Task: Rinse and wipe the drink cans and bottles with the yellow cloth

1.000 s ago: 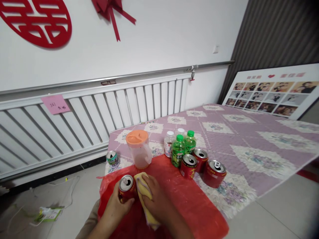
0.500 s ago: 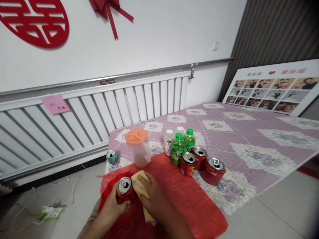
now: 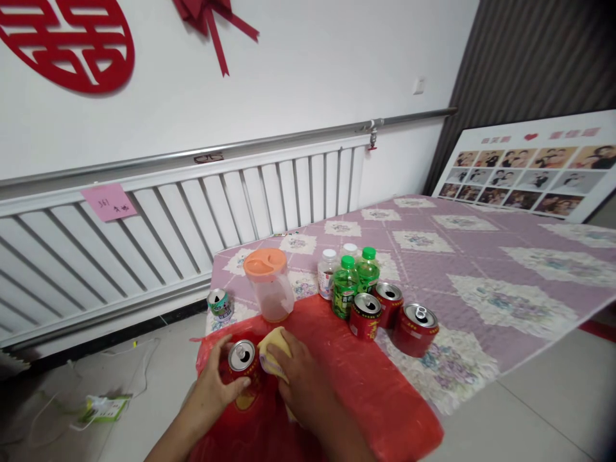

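An opened red drink can (image 3: 243,359) stands upright over the red plastic sheet (image 3: 385,404), its top facing me. My left hand (image 3: 219,385) curves round the can's left and near sides, thumb in front. Just right of it, my right hand (image 3: 303,378) is closed on a folded yellow cloth (image 3: 274,350), which lies against or very near the can's right side. Part of the cloth is hidden under that hand. Beyond the hands stands a clear pitcher (image 3: 274,298) with an orange lid, and a small green can (image 3: 221,306) is to its left.
Green-capped bottles (image 3: 344,289), a white-capped bottle (image 3: 327,273) and red cans (image 3: 416,330) stand grouped to the right. A floral cloth covers the table (image 3: 471,256). Behind it runs a white radiator (image 3: 231,205). A photo board (image 3: 524,173) leans at the far right.
My left fingers have loosened and shifted up around the red can. The right hand and yellow cloth have moved slightly right. The view has shifted a little.
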The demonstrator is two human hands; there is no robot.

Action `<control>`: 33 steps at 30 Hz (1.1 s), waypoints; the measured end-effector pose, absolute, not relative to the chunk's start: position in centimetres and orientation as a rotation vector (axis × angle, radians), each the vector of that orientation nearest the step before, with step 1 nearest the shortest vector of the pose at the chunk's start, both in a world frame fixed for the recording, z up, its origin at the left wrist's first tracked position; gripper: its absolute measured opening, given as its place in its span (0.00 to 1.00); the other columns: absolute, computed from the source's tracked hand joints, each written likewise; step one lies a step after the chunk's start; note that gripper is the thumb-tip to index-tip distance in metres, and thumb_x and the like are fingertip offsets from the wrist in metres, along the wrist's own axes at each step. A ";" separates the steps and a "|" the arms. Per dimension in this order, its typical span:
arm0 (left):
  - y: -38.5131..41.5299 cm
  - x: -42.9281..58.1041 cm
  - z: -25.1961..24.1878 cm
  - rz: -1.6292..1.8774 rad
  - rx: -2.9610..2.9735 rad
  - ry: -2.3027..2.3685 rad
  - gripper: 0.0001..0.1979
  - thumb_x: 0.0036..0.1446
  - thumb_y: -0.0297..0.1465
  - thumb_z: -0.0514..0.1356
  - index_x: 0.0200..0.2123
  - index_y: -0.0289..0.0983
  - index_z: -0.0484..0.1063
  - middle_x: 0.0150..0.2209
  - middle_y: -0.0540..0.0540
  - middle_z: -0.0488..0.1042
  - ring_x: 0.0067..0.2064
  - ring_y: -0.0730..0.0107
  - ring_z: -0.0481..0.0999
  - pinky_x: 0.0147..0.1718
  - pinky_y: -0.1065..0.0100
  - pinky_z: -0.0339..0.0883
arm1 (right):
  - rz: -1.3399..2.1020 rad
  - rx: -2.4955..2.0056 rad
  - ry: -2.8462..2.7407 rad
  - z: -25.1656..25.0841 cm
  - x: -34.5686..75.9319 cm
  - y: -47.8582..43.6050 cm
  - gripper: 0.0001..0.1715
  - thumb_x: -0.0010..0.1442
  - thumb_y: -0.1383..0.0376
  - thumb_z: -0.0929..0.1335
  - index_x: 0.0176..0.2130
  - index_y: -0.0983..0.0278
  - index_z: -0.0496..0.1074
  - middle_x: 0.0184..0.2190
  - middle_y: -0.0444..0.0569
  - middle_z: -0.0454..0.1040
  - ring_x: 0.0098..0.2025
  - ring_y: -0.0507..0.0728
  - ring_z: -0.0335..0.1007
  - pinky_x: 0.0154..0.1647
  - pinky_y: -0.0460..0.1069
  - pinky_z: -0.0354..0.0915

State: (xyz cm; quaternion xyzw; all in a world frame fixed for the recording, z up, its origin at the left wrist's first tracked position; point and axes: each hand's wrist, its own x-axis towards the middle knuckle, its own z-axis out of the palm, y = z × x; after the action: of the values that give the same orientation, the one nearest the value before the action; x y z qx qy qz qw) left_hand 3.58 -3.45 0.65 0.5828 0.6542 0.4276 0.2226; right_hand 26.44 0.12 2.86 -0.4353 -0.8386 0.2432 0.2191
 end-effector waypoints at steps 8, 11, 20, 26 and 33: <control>-3.2 4.8 1.1 1.191 1.710 1.880 0.28 0.42 0.33 0.67 0.50 0.38 0.68 0.50 0.41 0.74 0.52 0.49 0.74 0.54 0.48 0.68 | 0.624 -1.127 -2.314 3.1 26.6 0.1 0.40 0.46 0.77 0.64 0.57 0.58 0.68 0.69 0.50 0.51 0.63 0.63 0.55 0.63 0.57 0.55; -3.2 4.1 1.6 1.151 1.711 1.812 0.29 0.44 0.31 0.66 0.52 0.38 0.66 0.52 0.40 0.74 0.54 0.50 0.73 0.56 0.49 0.66 | 0.618 -1.111 -2.367 3.0 26.9 0.1 0.35 0.46 0.77 0.64 0.52 0.57 0.72 0.68 0.48 0.55 0.61 0.63 0.58 0.61 0.58 0.57; -3.2 2.9 2.7 1.058 1.660 1.635 0.33 0.45 0.30 0.64 0.58 0.38 0.64 0.58 0.39 0.70 0.59 0.50 0.69 0.61 0.49 0.59 | 0.620 -1.097 -2.443 3.2 26.7 0.3 0.28 0.47 0.76 0.64 0.46 0.57 0.75 0.66 0.45 0.59 0.62 0.65 0.56 0.59 0.60 0.58; -2.6 3.9 2.4 1.215 1.708 1.885 0.31 0.40 0.34 0.68 0.51 0.39 0.69 0.52 0.40 0.74 0.56 0.45 0.71 0.58 0.43 0.61 | 0.554 -0.961 -2.353 3.9 26.7 0.3 0.30 0.46 0.77 0.64 0.47 0.58 0.74 0.67 0.45 0.56 0.64 0.63 0.52 0.62 0.60 0.55; -2.9 3.5 2.7 1.124 1.704 1.749 0.33 0.43 0.29 0.62 0.56 0.39 0.64 0.55 0.40 0.71 0.57 0.51 0.70 0.60 0.49 0.60 | 0.694 -0.905 -2.443 3.3 26.5 0.2 0.27 0.46 0.76 0.64 0.44 0.56 0.75 0.64 0.41 0.63 0.61 0.62 0.57 0.58 0.57 0.59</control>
State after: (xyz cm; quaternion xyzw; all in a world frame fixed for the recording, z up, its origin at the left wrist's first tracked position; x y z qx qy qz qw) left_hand 3.47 -2.88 2.73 0.6177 0.6340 0.4074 0.2248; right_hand 26.47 0.18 3.27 -0.3274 -0.8838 0.2509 0.2208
